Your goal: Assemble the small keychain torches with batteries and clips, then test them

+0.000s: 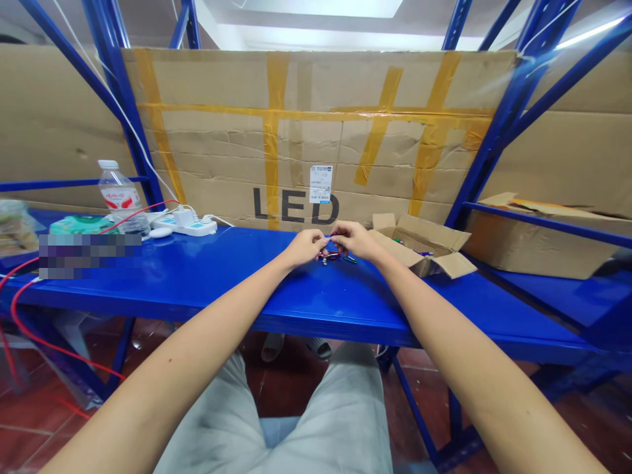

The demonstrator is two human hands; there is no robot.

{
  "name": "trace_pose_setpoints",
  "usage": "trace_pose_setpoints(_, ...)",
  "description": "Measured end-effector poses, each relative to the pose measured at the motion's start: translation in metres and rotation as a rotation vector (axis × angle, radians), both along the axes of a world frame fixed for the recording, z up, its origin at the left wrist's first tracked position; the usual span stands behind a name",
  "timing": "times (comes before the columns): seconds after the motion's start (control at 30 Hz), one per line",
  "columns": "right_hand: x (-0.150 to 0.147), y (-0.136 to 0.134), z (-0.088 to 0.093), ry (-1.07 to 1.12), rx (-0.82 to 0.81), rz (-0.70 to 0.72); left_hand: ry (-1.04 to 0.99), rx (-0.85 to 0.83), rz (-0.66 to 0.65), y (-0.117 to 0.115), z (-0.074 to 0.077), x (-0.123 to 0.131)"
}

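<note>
Quietly, a seated person in pale grey trousers (212, 421) stretches both bare forearms over a glossy blue tabletop (217, 266), with sandalled feet (272, 347) on the floor tiles beneath. The left hand (307, 247) and right hand (356, 241) meet near the table's middle. The right thumb and forefinger appear pinched on a small purple piece (334, 234); the left fingers are curled just beside it, and whether they grip it too cannot be told. Directly below the fingertips lie a red metallic piece (335, 255), a silver fitting (324, 262) and a green piece (350, 260), all too small to identify. To the right sits an open cardboard carton (451, 265) with small coloured pieces inside. At left, a white power strip (195, 226) lies near a clear plastic bottle (118, 197) with a white cap. Behind, between blue rack posts (478, 155), stands a taped cardboard sheet (217, 158) printed "LED," bearing a white shipping label (320, 184).
</note>
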State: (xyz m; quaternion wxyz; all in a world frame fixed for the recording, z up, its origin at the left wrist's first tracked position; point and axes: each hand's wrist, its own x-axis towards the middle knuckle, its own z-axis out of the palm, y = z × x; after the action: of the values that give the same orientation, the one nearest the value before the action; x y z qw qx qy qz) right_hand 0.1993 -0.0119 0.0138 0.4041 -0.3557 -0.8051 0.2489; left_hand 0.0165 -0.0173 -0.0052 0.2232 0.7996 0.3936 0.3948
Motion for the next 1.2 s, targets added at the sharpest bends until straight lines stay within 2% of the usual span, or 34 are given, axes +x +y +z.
trace_pose_setpoints(0.07, -0.001, -0.002, 0.000, -0.007, -0.021, 0.020, -0.034, 0.015, -0.009, -0.002, 0.000, -0.001)
trace_pose_setpoints(0.2, -0.003, -0.004, 0.000, 0.015, -0.073, 0.036, -0.002, 0.297, 0.088, -0.008, -0.001, 0.000)
trace_pose_setpoints(0.27, -0.004, -0.003, -0.001, 0.040, -0.088, 0.039, 0.038, 0.372, 0.103, -0.012, -0.001, 0.001)
trace_pose_setpoints(0.37, -0.005, 0.003, -0.004, 0.046, -0.058, 0.032, 0.060, 0.326, 0.119, -0.014, 0.003, 0.003)
trace_pose_setpoints(0.53, -0.004, 0.015, -0.009, 0.006, 0.107, -0.047, 0.131, 0.161, 0.168, -0.004, 0.006, 0.006)
trace_pose_setpoints(0.77, -0.004, 0.016, -0.011, -0.069, 0.200, -0.070, 0.134, 0.077, 0.080, 0.002, 0.006, -0.002)
trace_pose_setpoints(0.87, -0.005, 0.013, -0.010, -0.042, 0.166, -0.058, 0.107, 0.108, 0.085, 0.001, 0.005, -0.004)
trace_pose_setpoints(1.07, -0.009, 0.006, -0.006, 0.070, -0.074, -0.033, 0.042, 0.265, 0.163, -0.003, 0.000, 0.001)
trace_pose_setpoints(1.2, -0.013, 0.001, -0.003, 0.126, -0.144, -0.057, 0.009, 0.311, 0.178, -0.006, -0.001, 0.003)
